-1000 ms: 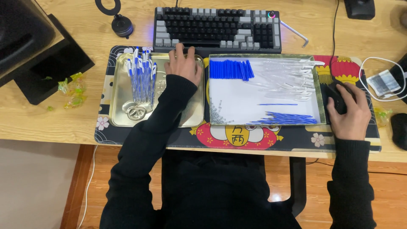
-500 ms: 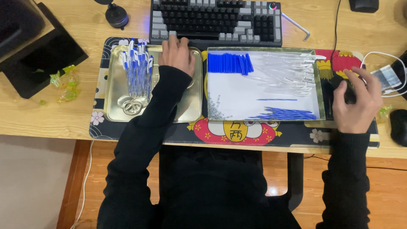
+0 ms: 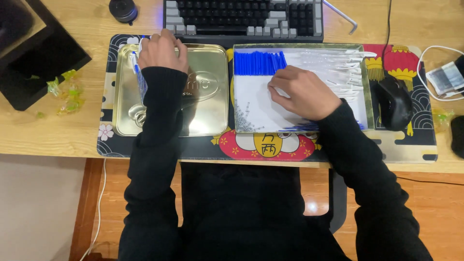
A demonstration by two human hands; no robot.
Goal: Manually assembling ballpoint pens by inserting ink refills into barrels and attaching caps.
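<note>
My left hand (image 3: 162, 50) lies curled over the top left corner of a gold metal tray (image 3: 208, 96), closed around blue pens (image 3: 137, 72) that lie along the tray's left side. A metal ring (image 3: 137, 116) sits below them. My right hand (image 3: 302, 92) is inside a white-lined tray (image 3: 369, 96), fingertips pressed down just below a row of blue pen caps (image 3: 258, 63). Clear pen barrels (image 3: 343, 67) lie to its right, small metal springs (image 3: 244, 118) to its lower left, and thin blue refills (image 3: 299, 128) along the front edge. What its fingertips pinch is hidden.
Both trays rest on a patterned desk mat (image 3: 270, 145) on a wooden desk. A keyboard (image 3: 241, 17) lies behind them, a black mouse (image 3: 394, 104) to the right, a black box (image 3: 29, 63) and green wrappers (image 3: 67, 92) to the left, and a white cable (image 3: 435, 72) at far right.
My right hand left the mouse and moved left into the white-lined tray. My left hand shifted left onto the blue pens. The view has come closer to the desk.
</note>
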